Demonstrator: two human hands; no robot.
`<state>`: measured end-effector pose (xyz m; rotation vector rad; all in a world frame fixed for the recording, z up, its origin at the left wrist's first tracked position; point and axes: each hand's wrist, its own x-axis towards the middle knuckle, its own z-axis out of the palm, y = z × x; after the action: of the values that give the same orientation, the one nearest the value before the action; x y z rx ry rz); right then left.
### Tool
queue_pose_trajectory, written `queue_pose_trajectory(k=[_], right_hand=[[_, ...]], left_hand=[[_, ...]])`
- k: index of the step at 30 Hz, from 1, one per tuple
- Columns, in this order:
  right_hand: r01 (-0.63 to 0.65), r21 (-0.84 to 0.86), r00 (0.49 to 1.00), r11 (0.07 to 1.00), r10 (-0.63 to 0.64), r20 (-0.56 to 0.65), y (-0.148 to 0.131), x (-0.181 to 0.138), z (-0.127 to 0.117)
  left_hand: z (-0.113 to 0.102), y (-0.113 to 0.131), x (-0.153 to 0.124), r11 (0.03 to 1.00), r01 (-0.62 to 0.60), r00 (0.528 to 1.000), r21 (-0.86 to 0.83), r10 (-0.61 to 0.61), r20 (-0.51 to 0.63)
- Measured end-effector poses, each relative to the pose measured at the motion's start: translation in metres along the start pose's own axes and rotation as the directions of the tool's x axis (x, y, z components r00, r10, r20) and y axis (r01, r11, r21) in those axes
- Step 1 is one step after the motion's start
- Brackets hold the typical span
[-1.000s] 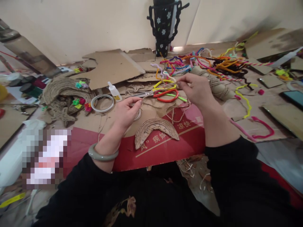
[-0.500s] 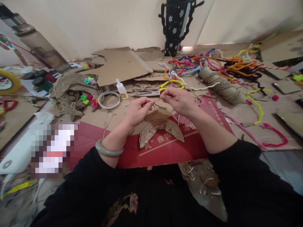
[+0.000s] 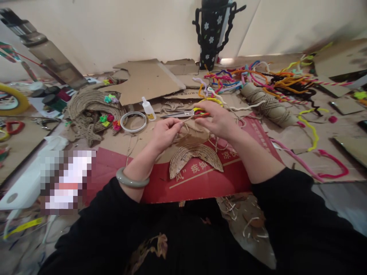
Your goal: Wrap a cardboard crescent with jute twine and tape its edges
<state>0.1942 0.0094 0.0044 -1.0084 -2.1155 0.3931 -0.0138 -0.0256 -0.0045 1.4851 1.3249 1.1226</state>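
1 white bottle (image 3: 148, 109), contents unclear, beyond left hand (image 3: 166, 133) pinching twine (image 3: 187, 120), right hand (image 3: 219, 119) partly spread

From here I count two bare hands (image 3: 166, 133); one bangle (image 3: 132, 181); one glue bottle (image 3: 148, 110); one twine spool (image 3: 266, 104); one flowered tumbler (image 3: 208, 40); one translucent water bottle (image 3: 56, 59).

A cardboard-covered table (image 3: 323, 133) carries a small bottle (image 3: 148, 110) and twine spool (image 3: 269, 106)
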Motion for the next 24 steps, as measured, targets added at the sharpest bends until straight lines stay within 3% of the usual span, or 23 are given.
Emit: queue_pose_trajectory(k=[3, 12, 18, 24], right_hand=[[-0.029, -0.005, 0.995, 1.000, 0.029, 0.094, -0.007, 0.002, 0.006], [-0.171, -0.001, 0.985, 0.985, 0.171, 0.012, -0.003, -0.001, -0.008], [-0.191, 0.040, 0.982, 0.981, 0.191, 0.007, -0.007, -0.002, -0.008], [-0.183, 0.006, 0.983, 0.983, 0.183, 0.026, -0.002, -0.002, -0.009]], left_hand=[[0.000, -0.001, -0.001, 0.999, -0.030, 0.999, 0.025, 0.029, 0.023], [-0.003, 0.001, -0.002, 0.995, -0.031, 0.997, 0.098, 0.023, 0.078], [-0.004, 0.002, 0.001, 0.998, -0.022, 1.000, -0.062, 0.021, -0.014], [-0.008, 0.001, 0.004, 0.969, 0.051, 0.998, -0.240, -0.044, 0.035]])
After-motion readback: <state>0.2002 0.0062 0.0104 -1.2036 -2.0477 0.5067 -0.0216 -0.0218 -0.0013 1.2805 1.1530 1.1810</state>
